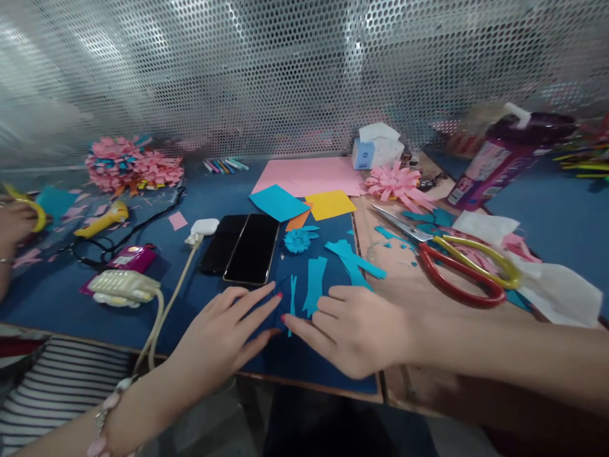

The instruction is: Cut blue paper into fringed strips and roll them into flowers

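My left hand [233, 324] is open, its fingers stretched low over the blue tabletop. Its fingertips come close to thin blue paper strips [293, 289]. My right hand [354, 327] is curled, with one red-nailed finger reaching out to the lower part of those strips. Whatever may be inside its bent fingers is hidden. A wider blue paper piece [314, 279] lies right by its knuckles, and crossed blue strips [352, 260] lie just beyond. Further back is a small blue paper flower [299, 240]. Scissors [457, 266] with red and yellow handles rest at the right.
Two dark phones [252, 247] lie beyond my left hand, beside a white charger [204, 226] with a cable. Blue [277, 202] and yellow paper [332, 204] overlap pink paper [309, 174]. A purple bottle [504, 158] stands right. Another person's hand [14, 222] holds yellow-handled scissors.
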